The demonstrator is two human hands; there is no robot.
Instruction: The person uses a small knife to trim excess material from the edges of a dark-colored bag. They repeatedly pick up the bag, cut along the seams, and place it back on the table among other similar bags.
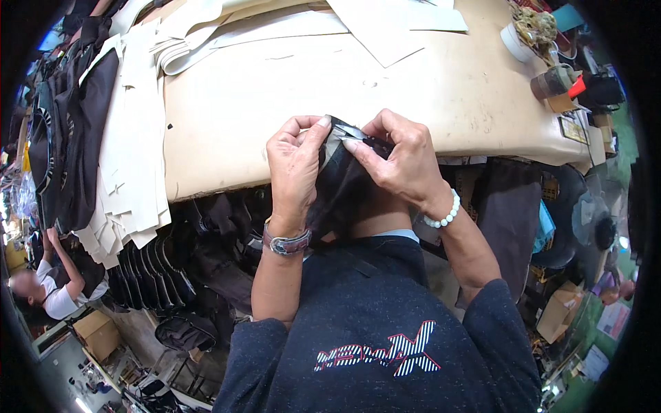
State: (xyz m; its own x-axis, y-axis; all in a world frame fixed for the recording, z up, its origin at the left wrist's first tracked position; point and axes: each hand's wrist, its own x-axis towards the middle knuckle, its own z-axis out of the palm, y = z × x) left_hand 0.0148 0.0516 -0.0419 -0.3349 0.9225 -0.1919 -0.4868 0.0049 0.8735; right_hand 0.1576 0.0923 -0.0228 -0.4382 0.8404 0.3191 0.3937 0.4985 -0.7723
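My left hand (295, 160) pinches the upper edge of a piece of dark fabric (341, 193) between thumb and fingers. A pale lining or strip shows along the fabric near that edge. In my right hand (405, 155) is a small pair of thread snips (352, 132). Their metal blades are spread and reach the fabric beside my left thumb. The fabric hangs down from both hands in front of my body, just over the near edge of the worktable (227, 175). My fingers hide most of the snips' handles.
Cream paper sheets (131, 149) overhang the table's left side, beside piled dark fabric (72, 139). More sheets (382, 31) lie at the back. A white cup (516, 44) and a dark container (547, 82) stand at right. Another person (59, 281) works at far left.
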